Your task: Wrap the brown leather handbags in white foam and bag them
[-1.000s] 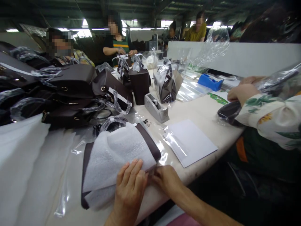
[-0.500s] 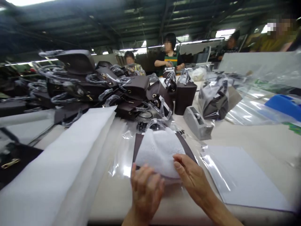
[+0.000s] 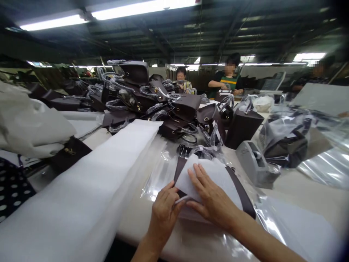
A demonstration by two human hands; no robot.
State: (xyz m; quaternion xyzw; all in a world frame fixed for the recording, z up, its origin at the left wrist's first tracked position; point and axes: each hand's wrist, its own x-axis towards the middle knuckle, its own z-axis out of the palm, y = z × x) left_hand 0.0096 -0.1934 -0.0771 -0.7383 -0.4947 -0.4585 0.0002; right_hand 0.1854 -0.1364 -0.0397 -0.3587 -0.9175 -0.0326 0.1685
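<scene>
A dark brown handbag [image 3: 243, 194] lies on the table before me, its plastic-wrapped handles [image 3: 203, 150] pointing away. A white foam sheet [image 3: 220, 174] covers most of its face. At the bag's near left corner, my left hand [image 3: 165, 207] pinches a folded edge of the sheet between thumb and fingers. My right hand [image 3: 211, 198] lies flat on the foam with fingers stretched out and holds nothing. Clear plastic [image 3: 155, 178] shows beneath and beside the bag.
A stack of white foam sheets [image 3: 89, 174] runs along my left. Wrapped brown handbags [image 3: 188, 105] are piled behind. A grey tape dispenser [image 3: 253, 163] stands right of the bag, near a bagged handbag [image 3: 289, 142]. A person in polka-dot clothing [image 3: 13, 189] is at far left; co-workers [image 3: 227, 80] are across the table.
The view has swung left, showing a person at the left edge. My right hand has moved from the sheet's right edge to lie flat on it. My left hand now pinches the sheet's edge.
</scene>
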